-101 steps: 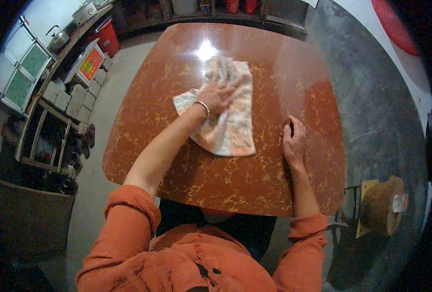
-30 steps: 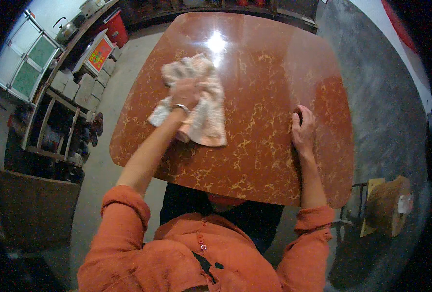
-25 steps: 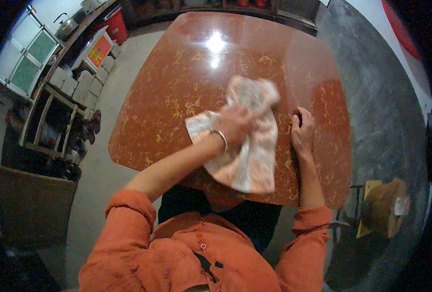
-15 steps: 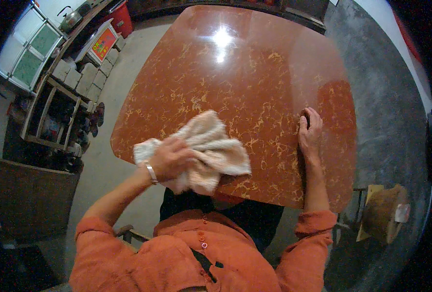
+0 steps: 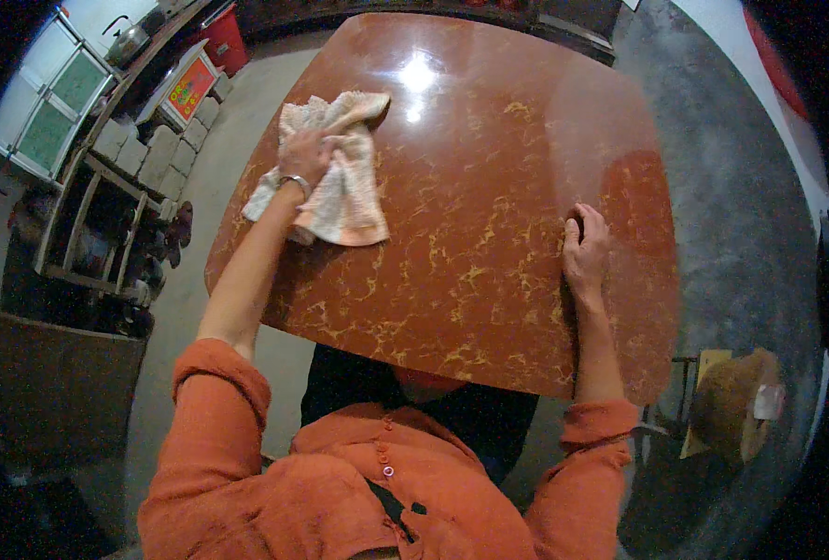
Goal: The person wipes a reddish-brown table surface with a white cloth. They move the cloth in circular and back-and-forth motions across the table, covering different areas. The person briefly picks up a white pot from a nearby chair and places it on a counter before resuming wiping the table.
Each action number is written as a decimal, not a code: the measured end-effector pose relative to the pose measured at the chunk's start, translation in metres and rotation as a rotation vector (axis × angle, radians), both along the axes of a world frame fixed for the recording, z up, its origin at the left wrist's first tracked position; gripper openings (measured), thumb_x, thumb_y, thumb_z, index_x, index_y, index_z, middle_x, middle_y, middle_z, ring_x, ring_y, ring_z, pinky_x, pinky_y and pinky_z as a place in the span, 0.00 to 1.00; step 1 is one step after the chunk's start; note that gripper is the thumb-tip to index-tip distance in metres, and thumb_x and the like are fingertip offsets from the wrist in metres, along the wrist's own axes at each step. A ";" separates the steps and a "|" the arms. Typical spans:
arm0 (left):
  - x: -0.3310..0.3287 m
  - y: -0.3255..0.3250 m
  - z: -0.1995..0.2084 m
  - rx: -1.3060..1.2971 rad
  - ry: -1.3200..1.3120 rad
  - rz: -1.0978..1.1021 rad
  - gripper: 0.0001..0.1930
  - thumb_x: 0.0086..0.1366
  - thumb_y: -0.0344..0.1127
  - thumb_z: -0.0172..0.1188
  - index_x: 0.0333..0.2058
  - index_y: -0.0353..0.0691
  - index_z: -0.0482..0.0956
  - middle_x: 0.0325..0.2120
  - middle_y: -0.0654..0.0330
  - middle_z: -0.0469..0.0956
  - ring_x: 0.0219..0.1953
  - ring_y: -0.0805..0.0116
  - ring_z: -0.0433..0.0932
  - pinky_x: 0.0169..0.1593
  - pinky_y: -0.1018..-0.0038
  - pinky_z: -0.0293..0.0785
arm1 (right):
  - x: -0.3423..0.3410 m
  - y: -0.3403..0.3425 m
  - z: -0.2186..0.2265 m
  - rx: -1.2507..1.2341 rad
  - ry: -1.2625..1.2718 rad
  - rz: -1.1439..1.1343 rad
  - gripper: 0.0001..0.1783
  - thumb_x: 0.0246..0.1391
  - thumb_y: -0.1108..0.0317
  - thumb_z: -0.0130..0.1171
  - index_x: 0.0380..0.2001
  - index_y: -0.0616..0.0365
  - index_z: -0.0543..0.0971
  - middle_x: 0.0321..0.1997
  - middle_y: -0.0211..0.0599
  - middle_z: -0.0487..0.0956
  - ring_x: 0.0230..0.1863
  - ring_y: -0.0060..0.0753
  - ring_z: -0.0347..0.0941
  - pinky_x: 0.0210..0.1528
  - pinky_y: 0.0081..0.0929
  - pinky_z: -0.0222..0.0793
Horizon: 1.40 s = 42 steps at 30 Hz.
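Peach-and-white towel (image 5: 351, 191) under left hand (image 5: 306, 157), left on marbled desk (image 5: 470, 299); gripped or not, cannot tell. Seemingly mid-wipe; next, probably calls for even pressure. At right: right hand (image 5: 586, 254), released.

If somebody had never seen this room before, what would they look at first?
Probably the big shiny reddish-brown table with golden squiggles, filling the middle, and the bright white glare near its far end. Next might be the pale, peach-and-white cloth on the table's left side, under the person's left hand. The person's orange shirt stands out too, along the bottom.
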<state>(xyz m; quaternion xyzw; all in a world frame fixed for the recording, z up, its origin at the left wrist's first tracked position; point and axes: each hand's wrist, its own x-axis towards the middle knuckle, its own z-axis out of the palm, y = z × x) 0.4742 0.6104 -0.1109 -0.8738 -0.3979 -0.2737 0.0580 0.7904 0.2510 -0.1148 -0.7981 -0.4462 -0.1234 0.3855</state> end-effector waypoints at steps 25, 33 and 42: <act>0.014 -0.051 0.002 -0.024 -0.027 -0.087 0.12 0.61 0.44 0.53 0.38 0.44 0.77 0.32 0.55 0.76 0.38 0.54 0.74 0.42 0.60 0.70 | 0.001 0.000 0.003 0.021 -0.042 0.008 0.18 0.55 0.65 0.50 0.46 0.66 0.73 0.51 0.51 0.72 0.53 0.52 0.66 0.58 0.44 0.58; 0.101 -0.140 0.048 -0.178 0.163 -0.334 0.07 0.64 0.39 0.50 0.36 0.46 0.73 0.36 0.55 0.75 0.39 0.54 0.77 0.42 0.59 0.73 | 0.005 -0.009 0.003 -0.067 -0.083 -0.041 0.20 0.60 0.62 0.46 0.49 0.64 0.72 0.55 0.48 0.71 0.55 0.48 0.65 0.58 0.38 0.60; 0.096 -0.166 0.181 0.254 -0.405 -0.482 0.09 0.62 0.40 0.53 0.38 0.44 0.70 0.29 0.51 0.77 0.27 0.53 0.79 0.27 0.59 0.74 | 0.007 -0.008 -0.001 0.014 -0.128 0.002 0.17 0.56 0.65 0.50 0.45 0.66 0.73 0.49 0.51 0.73 0.52 0.52 0.67 0.57 0.42 0.61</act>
